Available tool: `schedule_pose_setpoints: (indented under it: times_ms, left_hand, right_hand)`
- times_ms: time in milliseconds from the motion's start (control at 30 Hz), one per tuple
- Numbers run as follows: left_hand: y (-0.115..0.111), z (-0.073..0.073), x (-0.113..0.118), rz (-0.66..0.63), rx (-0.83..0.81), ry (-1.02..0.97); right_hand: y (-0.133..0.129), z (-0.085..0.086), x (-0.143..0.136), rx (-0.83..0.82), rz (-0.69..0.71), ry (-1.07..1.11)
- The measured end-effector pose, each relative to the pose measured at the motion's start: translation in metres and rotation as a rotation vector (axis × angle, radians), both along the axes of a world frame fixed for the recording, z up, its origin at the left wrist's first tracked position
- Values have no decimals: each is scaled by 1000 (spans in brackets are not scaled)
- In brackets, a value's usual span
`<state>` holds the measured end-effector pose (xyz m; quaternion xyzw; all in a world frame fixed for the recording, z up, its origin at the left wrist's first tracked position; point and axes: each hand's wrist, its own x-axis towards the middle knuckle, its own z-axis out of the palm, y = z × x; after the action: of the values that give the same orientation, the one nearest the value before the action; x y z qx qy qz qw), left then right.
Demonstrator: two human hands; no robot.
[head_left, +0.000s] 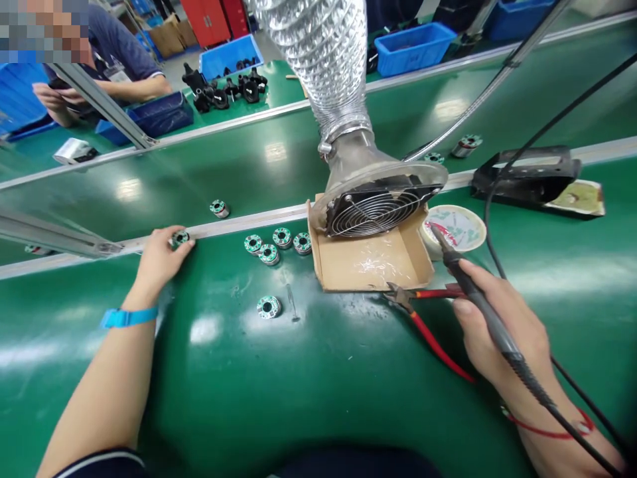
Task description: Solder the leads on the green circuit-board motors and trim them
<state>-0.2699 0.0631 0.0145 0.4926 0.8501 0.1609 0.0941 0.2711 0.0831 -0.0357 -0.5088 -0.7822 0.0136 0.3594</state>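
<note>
My left hand [162, 259], a blue band on its wrist, is at the left by the metal rail. Its fingers close around a small round part with a green circuit-board top [180, 238]. In my right hand [502, 322] is a soldering iron [465, 282], its tip pointing up and left over a round, pale-lidded tub [460, 228]. Red-handled cutting pliers [402, 299] lie just left of that hand; whether the fingers touch one handle I cannot tell. Several similar round parts [269, 253] stand mid-table, and a single one [269, 307] sits nearer me.
A fan hood [381, 211] on a silver duct [323, 60] hangs over a cardboard tray [343, 265] holding wire clippings. A black stand [530, 176] is at the right. The iron's cable crosses the right side. Beyond the glossy panel, a person [124, 73] works near blue bins.
</note>
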Motion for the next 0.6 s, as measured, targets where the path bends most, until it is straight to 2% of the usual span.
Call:
schedule_pose_setpoints:
  times_ms: [133, 300, 433, 533, 600]
  left_hand:
    - [-48, -12, 40, -123, -60, 7]
    - [-96, -14, 63, -272, -150, -126]
    - [-121, -8, 84, -200, -277, -241]
    - [-135, -4, 103, -154, -318, -157]
    - [-141, -1, 111, -198, -289, -72]
  right_hand:
    - [-1, -2, 1, -14, 14, 77]
    - [-6, -3, 3, -61, -32, 90]
    - [-9, -4, 3, -60, -49, 77]
    - [-10, -4, 3, -32, -39, 83]
    - [-11, -3, 4, -16, -42, 87]
